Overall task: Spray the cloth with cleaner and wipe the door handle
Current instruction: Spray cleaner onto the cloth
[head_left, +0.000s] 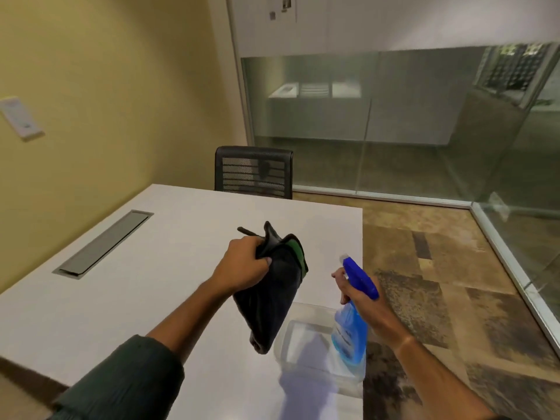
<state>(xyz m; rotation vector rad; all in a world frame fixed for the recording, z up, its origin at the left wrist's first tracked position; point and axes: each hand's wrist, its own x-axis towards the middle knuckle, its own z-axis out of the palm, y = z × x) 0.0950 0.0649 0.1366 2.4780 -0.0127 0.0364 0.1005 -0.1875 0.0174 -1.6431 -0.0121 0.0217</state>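
— What has the left hand [242, 263] got?
— It grips a bunched dark cloth [274, 294] above the white table [151, 283].
— And the right hand [362, 298]?
— It's wrapped around a blue spray bottle [351, 322], nozzle toward the cloth, over a clear plastic container [303, 338].

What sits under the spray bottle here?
A clear plastic container on the white table lies below the spray bottle; the bottle hides part of it.

Dark cloth [274, 286] (bunched), blue spray bottle [351, 322]
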